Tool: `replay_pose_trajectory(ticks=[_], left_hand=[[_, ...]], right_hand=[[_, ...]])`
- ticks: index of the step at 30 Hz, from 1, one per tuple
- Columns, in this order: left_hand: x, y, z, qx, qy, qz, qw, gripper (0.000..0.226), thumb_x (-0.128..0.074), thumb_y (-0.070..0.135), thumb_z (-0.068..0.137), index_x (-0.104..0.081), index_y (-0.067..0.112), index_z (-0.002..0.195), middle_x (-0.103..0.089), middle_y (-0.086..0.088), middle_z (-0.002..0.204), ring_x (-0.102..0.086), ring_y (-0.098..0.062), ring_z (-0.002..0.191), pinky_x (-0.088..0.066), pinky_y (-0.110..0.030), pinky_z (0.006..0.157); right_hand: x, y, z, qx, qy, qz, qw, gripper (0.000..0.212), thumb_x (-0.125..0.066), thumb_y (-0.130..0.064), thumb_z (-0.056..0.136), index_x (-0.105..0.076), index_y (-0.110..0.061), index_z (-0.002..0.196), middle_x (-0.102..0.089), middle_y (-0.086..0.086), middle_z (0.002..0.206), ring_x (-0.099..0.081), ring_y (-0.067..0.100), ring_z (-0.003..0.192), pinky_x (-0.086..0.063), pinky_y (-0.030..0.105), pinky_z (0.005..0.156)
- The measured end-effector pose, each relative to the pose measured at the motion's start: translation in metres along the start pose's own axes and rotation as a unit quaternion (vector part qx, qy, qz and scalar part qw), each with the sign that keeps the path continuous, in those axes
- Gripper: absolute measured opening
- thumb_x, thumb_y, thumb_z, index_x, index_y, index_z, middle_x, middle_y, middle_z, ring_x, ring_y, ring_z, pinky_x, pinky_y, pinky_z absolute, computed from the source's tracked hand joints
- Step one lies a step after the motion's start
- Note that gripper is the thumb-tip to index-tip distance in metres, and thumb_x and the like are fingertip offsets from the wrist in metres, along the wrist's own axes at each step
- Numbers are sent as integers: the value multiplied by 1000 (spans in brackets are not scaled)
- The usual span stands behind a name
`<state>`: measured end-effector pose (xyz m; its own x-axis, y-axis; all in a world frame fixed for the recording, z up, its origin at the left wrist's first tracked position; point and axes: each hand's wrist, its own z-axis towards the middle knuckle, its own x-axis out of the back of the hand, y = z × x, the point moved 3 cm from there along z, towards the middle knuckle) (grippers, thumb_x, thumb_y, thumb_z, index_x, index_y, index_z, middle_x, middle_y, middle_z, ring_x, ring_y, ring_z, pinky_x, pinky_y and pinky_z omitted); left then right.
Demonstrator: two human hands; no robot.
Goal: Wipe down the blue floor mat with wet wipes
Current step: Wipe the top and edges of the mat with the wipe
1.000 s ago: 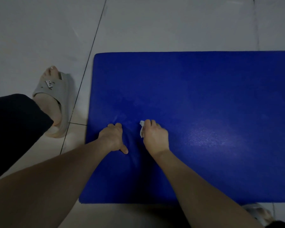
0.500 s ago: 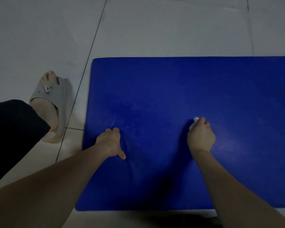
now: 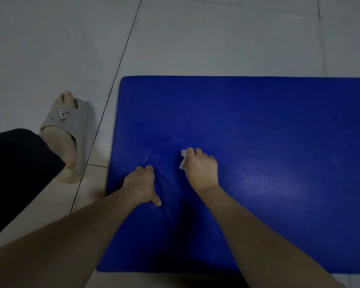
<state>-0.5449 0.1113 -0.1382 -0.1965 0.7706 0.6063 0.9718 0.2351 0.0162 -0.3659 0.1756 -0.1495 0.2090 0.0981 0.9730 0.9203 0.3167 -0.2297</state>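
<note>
**Wipe pressed on the mat's near-left part**

Far left, my slipper [image 3: 69, 129] stands on the floor [image 3: 195, 38], beside the mat [image 3: 258, 121]. My left hand [image 3: 140, 187] braces on the mat, fingers curled under, holding nothing. The surface creases there, so a hard shove could bunch or slide it. Just right of it, my right hand [image 3: 202, 169] grips the wadded wipe [image 3: 183, 161] against the mat. The small wad may slip or leave streaks. The left hand blocks any leftward stroke.
</note>
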Motion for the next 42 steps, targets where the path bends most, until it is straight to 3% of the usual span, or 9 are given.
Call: replay_pose_trajectory(ticks=[6,12,16,23,29,33,37,39,42], left_hand=[[2,1,-2,4,-4,-11,1000,107,-93,61,55,-36,17,135,-46,-7,129,-55,-20,107,-54,-33,80],[4,3,-4,8,-1,-10,1000,106,-93,60,55,-38,17,134,-47,-8,129,-56,-21,107,-55,-36,84],[1,2,-4,4,2,-4,1000,105,-92,61,56,-37,17,134,-47,-8,128,-56,-21,108,-54,-35,84],[1,1,-1,-3,8,8,1000,101,-91,62,57,-38,16,129,-47,-8,123,-49,-18,95,-52,-34,78],[8,10,-4,24,-38,24,999,106,-94,53,58,-36,13,138,-47,-11,131,-54,-22,112,-50,-33,77],[15,12,-4,20,-53,34,998,93,-89,53,66,-41,15,136,-52,-4,128,-55,-19,111,-53,-32,83],[39,4,0,-4,2,67,998,54,-84,58,70,-51,23,94,-57,6,94,-57,-13,86,-52,-29,73],[55,-2,3,-1,51,64,997,56,-85,59,68,-45,23,81,-56,6,84,-56,-13,79,-49,-30,67],[81,-12,13,-11,137,69,988,67,-87,64,62,-47,20,91,-57,3,91,-55,-16,83,-48,-33,68]], right_hand=[[32,136,-13,-198,-4,-21,980,18,-69,-17,89,-58,-7,98,-63,20,91,-65,38,71,-33,32,56],[29,183,-12,-349,58,-3,935,17,-52,-21,103,-52,-5,106,-61,21,93,-48,29,63,-36,35,56],[13,116,19,-262,66,23,963,7,-57,-16,98,-57,-9,100,-62,19,85,-61,34,63,-37,33,53],[-16,-20,42,-108,6,-1,994,18,-75,-8,80,-63,-15,91,-56,4,67,-47,19,48,-26,27,46],[0,0,44,-53,-14,-9,998,19,-74,-19,85,-59,-11,95,-62,7,80,-58,24,61,-34,30,50],[21,95,36,-167,0,-18,986,22,-67,-26,91,-57,-10,101,-64,12,95,-64,33,78,-35,31,56],[40,190,23,-337,33,1,941,26,-61,-29,97,-55,-6,108,-63,20,106,-64,38,88,-39,36,63],[40,203,20,-418,42,26,907,32,-56,-33,101,-53,-5,115,-62,21,111,-62,40,94,-39,38,67],[30,177,33,-420,79,50,903,29,-47,-30,105,-52,-4,116,-62,23,109,-62,40,92,-38,39,66]])
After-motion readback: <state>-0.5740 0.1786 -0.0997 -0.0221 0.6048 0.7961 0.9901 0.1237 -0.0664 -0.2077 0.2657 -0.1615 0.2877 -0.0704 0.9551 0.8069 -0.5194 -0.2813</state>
